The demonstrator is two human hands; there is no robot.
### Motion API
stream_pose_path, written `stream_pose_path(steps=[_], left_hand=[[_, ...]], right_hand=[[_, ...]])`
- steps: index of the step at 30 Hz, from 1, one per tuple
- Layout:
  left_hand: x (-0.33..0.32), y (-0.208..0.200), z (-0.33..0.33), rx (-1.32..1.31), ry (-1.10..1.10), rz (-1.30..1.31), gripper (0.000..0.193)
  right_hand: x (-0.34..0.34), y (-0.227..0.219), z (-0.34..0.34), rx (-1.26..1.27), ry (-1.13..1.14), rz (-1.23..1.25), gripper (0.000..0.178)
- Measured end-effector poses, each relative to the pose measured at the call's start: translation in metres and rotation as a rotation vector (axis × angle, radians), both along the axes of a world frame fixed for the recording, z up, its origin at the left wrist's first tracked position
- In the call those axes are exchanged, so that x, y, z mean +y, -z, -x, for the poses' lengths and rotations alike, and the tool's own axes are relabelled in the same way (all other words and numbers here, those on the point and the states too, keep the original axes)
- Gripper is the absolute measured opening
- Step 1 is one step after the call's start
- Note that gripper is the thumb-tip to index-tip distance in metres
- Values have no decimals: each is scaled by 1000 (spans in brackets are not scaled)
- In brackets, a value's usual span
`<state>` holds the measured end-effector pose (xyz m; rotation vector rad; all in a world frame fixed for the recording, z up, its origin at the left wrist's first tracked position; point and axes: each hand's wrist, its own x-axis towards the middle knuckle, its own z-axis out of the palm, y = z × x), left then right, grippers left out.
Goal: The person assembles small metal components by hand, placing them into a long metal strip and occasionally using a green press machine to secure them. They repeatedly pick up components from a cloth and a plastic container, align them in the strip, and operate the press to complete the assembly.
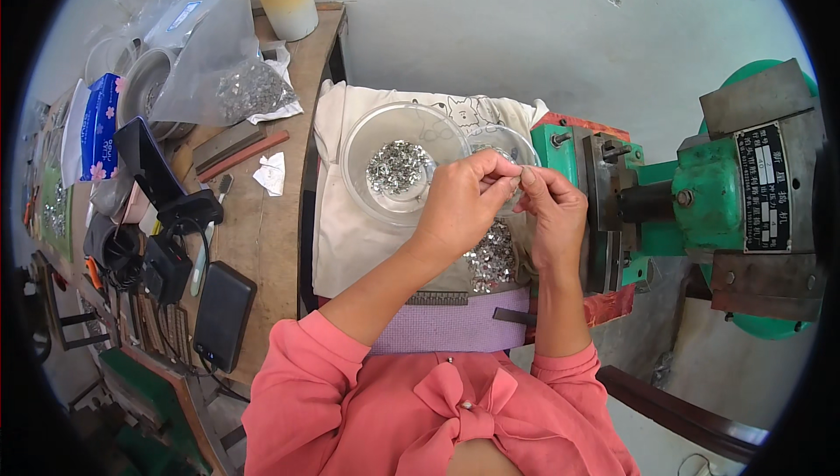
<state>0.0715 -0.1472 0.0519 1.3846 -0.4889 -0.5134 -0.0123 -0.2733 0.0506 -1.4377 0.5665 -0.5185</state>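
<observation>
My left hand (462, 194) and my right hand (554, 206) meet fingertip to fingertip above the cloth-covered work surface (350, 253). Both are closed in a pinch, and whatever lies between the fingertips is too small to make out. Left of them stands a round translucent plastic tub (353, 161) with a heap of small shiny metal pieces (395, 167) inside. A second clear container (516, 136) sits just behind my fingers, partly hidden by them. Below my hands, a loose pile of similar metal pieces (492, 259) lies on the cloth.
A green press machine (700, 205) stands close on the right. On the wooden table (271, 275) at left are a bag of metal pieces (249, 91), a phone (150, 161) on a stand, and a black power bank (225, 314). A purple mat (437, 325) borders my lap.
</observation>
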Motion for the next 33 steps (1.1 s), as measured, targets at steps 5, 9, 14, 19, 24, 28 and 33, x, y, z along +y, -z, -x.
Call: stream_pose_path(steps=[5,9,14,19,24,28,33], left_hand=[[2,0,3,-93,-6,-90,9],[3,5,4,-198,-12,-127,10],[2,5,0,-412,4,-288,15],[10,9,4,-618,-42,-274,16],[54,-4,16,-655,-133,-128,21],[109,-7,39,-540,-222,-224,20],[151,13,71,-370,-252,-332,18]], right_hand=[[-4,-5,4,61,-34,-63,14],[-7,-3,7,119,-57,-84,14],[-12,4,7,164,-59,30,14],[-6,8,13,166,-15,196,11],[16,4,47,183,-163,350,5],[53,18,59,189,-332,638,5],[73,49,61,99,-401,1139,12]])
